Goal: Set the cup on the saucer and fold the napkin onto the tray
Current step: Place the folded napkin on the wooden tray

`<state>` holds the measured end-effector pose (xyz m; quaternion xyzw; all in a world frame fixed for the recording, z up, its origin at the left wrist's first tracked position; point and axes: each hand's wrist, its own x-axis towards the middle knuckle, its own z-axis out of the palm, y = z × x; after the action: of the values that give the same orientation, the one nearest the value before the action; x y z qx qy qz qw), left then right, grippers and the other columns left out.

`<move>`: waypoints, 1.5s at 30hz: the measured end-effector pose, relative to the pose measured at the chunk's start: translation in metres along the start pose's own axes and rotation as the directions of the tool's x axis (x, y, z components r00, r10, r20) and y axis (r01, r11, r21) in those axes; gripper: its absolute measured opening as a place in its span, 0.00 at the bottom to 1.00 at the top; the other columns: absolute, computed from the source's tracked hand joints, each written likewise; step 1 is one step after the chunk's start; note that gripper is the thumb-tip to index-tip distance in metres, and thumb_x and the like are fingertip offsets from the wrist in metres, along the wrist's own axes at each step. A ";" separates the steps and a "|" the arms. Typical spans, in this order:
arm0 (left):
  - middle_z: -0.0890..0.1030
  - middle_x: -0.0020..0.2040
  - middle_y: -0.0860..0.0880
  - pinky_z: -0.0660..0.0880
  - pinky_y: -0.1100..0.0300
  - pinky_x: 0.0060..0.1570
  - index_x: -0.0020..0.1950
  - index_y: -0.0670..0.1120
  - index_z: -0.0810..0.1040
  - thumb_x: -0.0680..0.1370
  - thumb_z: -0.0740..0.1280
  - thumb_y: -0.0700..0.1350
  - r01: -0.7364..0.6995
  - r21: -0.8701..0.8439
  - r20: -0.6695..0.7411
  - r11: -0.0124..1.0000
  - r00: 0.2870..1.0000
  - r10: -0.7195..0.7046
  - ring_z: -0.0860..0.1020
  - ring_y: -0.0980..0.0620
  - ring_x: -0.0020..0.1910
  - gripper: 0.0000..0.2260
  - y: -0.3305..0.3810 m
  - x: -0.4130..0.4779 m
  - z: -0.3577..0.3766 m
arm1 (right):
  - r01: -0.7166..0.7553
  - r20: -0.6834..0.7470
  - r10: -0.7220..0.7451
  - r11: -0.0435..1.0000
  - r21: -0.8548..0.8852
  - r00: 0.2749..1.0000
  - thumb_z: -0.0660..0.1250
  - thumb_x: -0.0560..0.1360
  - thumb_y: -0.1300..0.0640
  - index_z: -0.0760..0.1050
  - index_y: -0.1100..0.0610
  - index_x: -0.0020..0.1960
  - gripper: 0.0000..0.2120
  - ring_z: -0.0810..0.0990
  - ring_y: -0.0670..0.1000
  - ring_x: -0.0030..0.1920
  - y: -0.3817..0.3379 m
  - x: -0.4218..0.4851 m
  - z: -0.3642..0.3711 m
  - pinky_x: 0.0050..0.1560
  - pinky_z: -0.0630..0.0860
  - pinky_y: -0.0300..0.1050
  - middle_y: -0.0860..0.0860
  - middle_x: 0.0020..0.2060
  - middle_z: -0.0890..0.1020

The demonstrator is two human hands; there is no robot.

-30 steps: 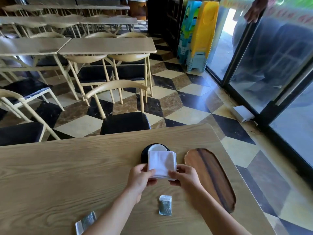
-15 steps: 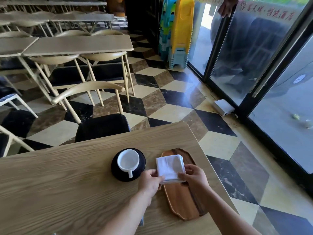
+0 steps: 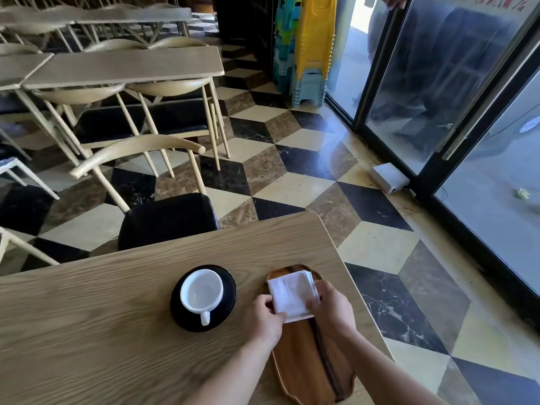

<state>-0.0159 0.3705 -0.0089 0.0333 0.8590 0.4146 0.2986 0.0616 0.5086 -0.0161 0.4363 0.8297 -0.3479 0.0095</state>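
A: Status, left to right?
B: White cup [image 3: 201, 290] upright on black saucer [image 3: 228, 299], handle toward the camera, on the bench [image 3: 102, 317]. Just right of it, wooden tray [image 3: 301, 363].
A: Napkin?
B: Folded napkin [image 3: 292, 293] lies at the tray's far end. Left hand [image 3: 264, 320] grip pinched on its near-left corner, right hand [image 3: 330, 308] grip closed on its right edge.
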 end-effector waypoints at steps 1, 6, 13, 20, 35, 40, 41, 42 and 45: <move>0.82 0.48 0.50 0.79 0.54 0.48 0.58 0.49 0.77 0.71 0.73 0.43 -0.017 0.033 -0.015 0.999 1.000 0.018 0.81 0.50 0.46 0.17 -0.001 0.001 0.002 | 0.035 -0.016 -0.035 0.999 -0.038 0.999 0.66 0.72 0.53 0.73 0.48 0.60 0.16 0.81 0.53 0.47 0.000 0.001 0.002 0.43 0.73 0.46 0.47 0.44 0.83; 0.81 0.47 0.53 0.75 0.59 0.45 0.60 0.50 0.75 0.72 0.72 0.44 -0.111 0.140 -0.065 0.984 0.991 0.121 0.79 0.52 0.46 0.17 -0.004 0.003 0.007 | 0.057 -0.057 -0.067 0.986 -0.156 0.996 0.62 0.74 0.54 0.70 0.46 0.65 0.19 0.78 0.54 0.57 0.002 0.007 0.007 0.49 0.75 0.47 0.48 0.55 0.78; 0.81 0.50 0.52 0.75 0.57 0.51 0.64 0.51 0.74 0.74 0.70 0.44 -0.211 0.248 -0.059 0.946 0.971 0.232 0.79 0.51 0.50 0.18 -0.006 0.012 0.008 | 0.058 -0.048 -0.066 0.987 -0.150 0.997 0.63 0.74 0.53 0.71 0.47 0.63 0.18 0.77 0.54 0.56 0.002 0.017 0.010 0.46 0.72 0.46 0.48 0.55 0.76; 0.72 0.54 0.50 0.73 0.58 0.50 0.64 0.47 0.74 0.73 0.69 0.40 -0.335 0.364 -0.053 0.869 0.924 0.378 0.76 0.48 0.52 0.19 -0.007 0.012 0.005 | 0.105 -0.005 -0.106 0.990 -0.097 0.994 0.67 0.73 0.52 0.73 0.48 0.62 0.17 0.79 0.54 0.52 0.003 0.022 0.009 0.47 0.74 0.46 0.48 0.53 0.76; 0.76 0.53 0.50 0.75 0.55 0.52 0.49 0.45 0.78 0.78 0.64 0.41 -0.594 0.567 0.177 0.571 0.764 0.620 0.75 0.48 0.52 0.04 -0.019 0.019 0.001 | 0.142 -0.014 -0.144 0.985 -0.103 0.990 0.68 0.73 0.56 0.72 0.51 0.65 0.21 0.77 0.55 0.56 0.004 0.015 0.010 0.52 0.74 0.46 0.51 0.55 0.76; 0.75 0.56 0.49 0.74 0.55 0.53 0.57 0.45 0.78 0.77 0.62 0.41 -0.596 0.551 0.139 0.584 0.755 0.641 0.75 0.48 0.52 0.10 -0.014 0.013 -0.010 | 0.121 -0.044 -0.127 0.985 -0.122 0.991 0.65 0.74 0.55 0.71 0.51 0.66 0.20 0.74 0.56 0.58 -0.003 0.010 0.008 0.56 0.73 0.47 0.51 0.56 0.76; 0.76 0.55 0.49 0.74 0.55 0.51 0.56 0.45 0.78 0.76 0.63 0.41 -0.596 0.552 0.133 0.583 0.753 0.645 0.76 0.47 0.51 0.11 -0.014 0.012 -0.014 | 0.135 -0.062 -0.145 0.981 -0.143 0.988 0.65 0.75 0.55 0.71 0.51 0.67 0.21 0.73 0.55 0.59 -0.003 0.008 0.007 0.57 0.72 0.48 0.51 0.57 0.75; 0.76 0.54 0.49 0.74 0.54 0.50 0.55 0.45 0.79 0.76 0.63 0.40 -0.594 0.558 0.127 0.579 0.751 0.648 0.76 0.47 0.50 0.10 -0.015 0.009 -0.019 | 0.158 -0.081 -0.173 0.973 -0.165 0.982 0.66 0.75 0.55 0.70 0.51 0.68 0.22 0.72 0.55 0.60 -0.003 0.005 0.008 0.58 0.73 0.48 0.52 0.59 0.75; 0.78 0.53 0.48 0.76 0.52 0.50 0.51 0.46 0.79 0.72 0.67 0.40 -0.580 0.611 0.117 0.539 0.740 0.663 0.78 0.45 0.50 0.09 -0.018 0.002 -0.037 | 0.243 -0.127 -0.269 0.951 -0.191 0.955 0.68 0.75 0.54 0.72 0.54 0.68 0.22 0.72 0.56 0.61 -0.010 -0.004 0.010 0.58 0.74 0.50 0.52 0.61 0.76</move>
<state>-0.0347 0.3334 -0.0056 0.4041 0.8928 0.1932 0.0480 0.0543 0.4963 -0.0166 0.3475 0.9047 -0.2386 -0.0609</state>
